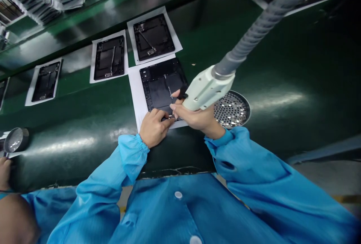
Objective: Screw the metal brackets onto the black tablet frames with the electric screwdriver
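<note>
A black tablet back housing [159, 82], with a thin ribbon cable running down its middle, lies on a white sheet [136, 97]. My left hand [155, 126] rests at its near edge, fingers bent and pressed together beside a small circuit board [170, 117]; what they pinch, if anything, is hidden. My right hand [199, 118] is closed around the lower end of a pale green hand tool [208, 89] with a black tip and a grey ribbed hose [254, 35]. The tool slants over the housing's near right corner and covers part of that hand.
A round dish [248, 109] of small shiny metal parts sits right of my right hand. Further tablet housings [155, 35] on white sheets lie beyond and leftward along the green bench [93, 120]. At far left, a co-worker's hand [4, 172] is near another round dish [16, 140].
</note>
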Demonstrator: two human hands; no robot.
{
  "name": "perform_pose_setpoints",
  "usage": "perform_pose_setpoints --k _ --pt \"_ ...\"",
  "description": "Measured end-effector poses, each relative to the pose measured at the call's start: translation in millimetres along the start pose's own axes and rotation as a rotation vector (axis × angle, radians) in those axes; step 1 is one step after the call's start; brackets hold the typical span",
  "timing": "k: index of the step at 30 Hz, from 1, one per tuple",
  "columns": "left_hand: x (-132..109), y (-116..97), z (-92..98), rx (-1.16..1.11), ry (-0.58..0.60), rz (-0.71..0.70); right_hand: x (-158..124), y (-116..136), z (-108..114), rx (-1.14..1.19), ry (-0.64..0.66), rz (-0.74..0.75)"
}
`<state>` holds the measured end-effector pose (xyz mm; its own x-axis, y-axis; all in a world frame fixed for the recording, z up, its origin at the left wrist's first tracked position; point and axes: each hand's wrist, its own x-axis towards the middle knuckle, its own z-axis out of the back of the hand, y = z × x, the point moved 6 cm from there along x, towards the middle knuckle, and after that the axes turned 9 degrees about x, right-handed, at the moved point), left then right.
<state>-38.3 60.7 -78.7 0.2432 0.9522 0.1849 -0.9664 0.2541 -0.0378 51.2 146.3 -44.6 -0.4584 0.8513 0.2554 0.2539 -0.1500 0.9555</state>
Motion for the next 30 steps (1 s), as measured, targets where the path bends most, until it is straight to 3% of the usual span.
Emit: perform_pose_setpoints --k 6,12,14,17,20,22,30 --pt "0 -1 1.6 0.022 -0.059 -0.013 -5 1 -4 -0.097 0.071 0.065" --pt "-2 1 5.8 -0.009 -0.105 -0.007 1 6 1 0.052 -0.008 -0.007" --pt "-4 3 7.9 -0.017 -0.141 0.011 7 15 13 0.077 -0.027 0.006" --pt "-6 7 7.6 -0.017 -0.178 0.074 18 31 50 0.101 -0.148 0.120" --pt "-6 11 2.2 -0.001 -0.137 0.135 28 36 90 0.104 -0.308 0.275" --pt "-6 11 0.0 0.016 -0.111 0.144 34 30 105 0.076 -0.363 0.299" --pt "-8 9 3.8 0.061 -0.103 0.115 38 19 105 -0.038 -0.337 0.231"
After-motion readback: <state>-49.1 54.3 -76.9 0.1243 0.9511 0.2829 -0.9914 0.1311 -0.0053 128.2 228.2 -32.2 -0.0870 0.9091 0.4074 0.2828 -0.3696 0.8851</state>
